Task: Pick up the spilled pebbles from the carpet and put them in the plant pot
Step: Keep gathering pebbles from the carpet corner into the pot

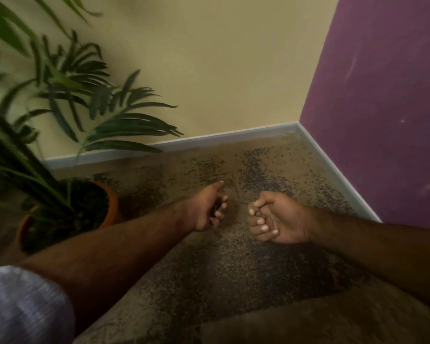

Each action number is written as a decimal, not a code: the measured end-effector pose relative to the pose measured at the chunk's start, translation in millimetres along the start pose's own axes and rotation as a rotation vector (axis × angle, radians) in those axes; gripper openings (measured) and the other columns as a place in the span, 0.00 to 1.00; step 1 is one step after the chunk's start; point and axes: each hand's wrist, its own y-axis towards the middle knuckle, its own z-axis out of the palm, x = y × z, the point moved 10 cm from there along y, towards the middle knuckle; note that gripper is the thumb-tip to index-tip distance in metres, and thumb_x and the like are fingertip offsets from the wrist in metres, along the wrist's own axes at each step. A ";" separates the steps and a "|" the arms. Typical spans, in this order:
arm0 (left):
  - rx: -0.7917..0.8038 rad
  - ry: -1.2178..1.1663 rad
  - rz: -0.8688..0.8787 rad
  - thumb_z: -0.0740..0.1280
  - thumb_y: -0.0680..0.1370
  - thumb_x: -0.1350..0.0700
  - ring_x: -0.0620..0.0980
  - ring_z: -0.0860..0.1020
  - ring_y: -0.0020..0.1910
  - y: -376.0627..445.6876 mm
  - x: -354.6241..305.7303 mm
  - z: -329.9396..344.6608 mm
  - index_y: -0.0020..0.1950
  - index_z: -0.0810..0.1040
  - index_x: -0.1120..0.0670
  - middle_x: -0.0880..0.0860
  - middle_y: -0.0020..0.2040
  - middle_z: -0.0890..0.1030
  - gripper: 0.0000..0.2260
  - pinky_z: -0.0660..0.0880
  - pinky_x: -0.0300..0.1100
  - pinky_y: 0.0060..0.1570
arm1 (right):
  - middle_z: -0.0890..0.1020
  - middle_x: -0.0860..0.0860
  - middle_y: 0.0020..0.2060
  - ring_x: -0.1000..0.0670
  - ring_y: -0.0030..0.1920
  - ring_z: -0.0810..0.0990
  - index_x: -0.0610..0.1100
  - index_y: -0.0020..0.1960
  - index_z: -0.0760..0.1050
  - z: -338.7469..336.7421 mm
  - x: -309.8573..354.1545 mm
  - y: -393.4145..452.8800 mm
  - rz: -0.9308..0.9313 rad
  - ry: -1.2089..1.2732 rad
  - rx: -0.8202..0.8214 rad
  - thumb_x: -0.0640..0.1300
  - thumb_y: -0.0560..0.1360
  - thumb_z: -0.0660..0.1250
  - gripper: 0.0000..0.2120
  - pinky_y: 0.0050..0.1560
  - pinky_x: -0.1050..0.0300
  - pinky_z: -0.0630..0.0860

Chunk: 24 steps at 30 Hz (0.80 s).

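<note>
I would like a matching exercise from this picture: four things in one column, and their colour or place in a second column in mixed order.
Things:
1. plant pot
2. right-side wall
3. spilled pebbles
4. left sleeve

Descriptions:
A. purple
B. grey, at the bottom left corner
C. orange, left of the hands
D. dark, scattered over the carpet

Pairs: 1-C, 2-A, 3-D, 4-B

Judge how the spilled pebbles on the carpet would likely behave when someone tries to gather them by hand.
The pebbles look tiny and loose, scattered in patches, so pinching would probably lift only a few at a time. They likely sit in the carpet pile rather than rolling far. The left hand and right hand are curled closed, suggesting grains slip out of an open grasp.
</note>
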 end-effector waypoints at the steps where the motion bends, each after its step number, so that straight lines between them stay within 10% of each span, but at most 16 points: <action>1: -0.009 -0.007 -0.003 0.53 0.77 0.36 0.44 0.60 0.18 -7.4 1.4 -7.2 0.32 0.68 0.50 0.47 0.27 0.67 0.22 0.51 0.29 0.22 | 0.67 0.48 0.26 0.52 0.24 0.63 0.41 0.35 0.69 9.8 1.2 2.2 -0.001 0.015 0.032 0.42 0.71 0.51 0.11 0.22 0.65 0.52; 10: -0.162 0.163 -0.040 0.51 0.79 0.56 0.44 0.62 0.20 -82.0 34.1 -88.2 0.33 0.68 0.51 0.50 0.29 0.69 0.15 0.53 0.30 0.21 | 0.74 0.46 0.31 0.51 0.29 0.71 0.41 0.41 0.73 85.6 -3.9 44.2 0.051 -0.248 -0.147 0.40 0.77 0.54 0.11 0.21 0.63 0.61; 24: -0.540 -0.355 0.130 0.53 0.81 0.45 0.47 0.65 0.25 -175.7 61.8 -216.6 0.39 0.71 0.55 0.53 0.31 0.70 0.18 0.59 0.31 0.20 | 0.75 0.41 0.42 0.46 0.42 0.77 0.35 0.49 0.76 195.6 3.5 94.7 -0.028 -0.146 -0.150 0.55 0.78 0.61 0.21 0.46 0.50 0.80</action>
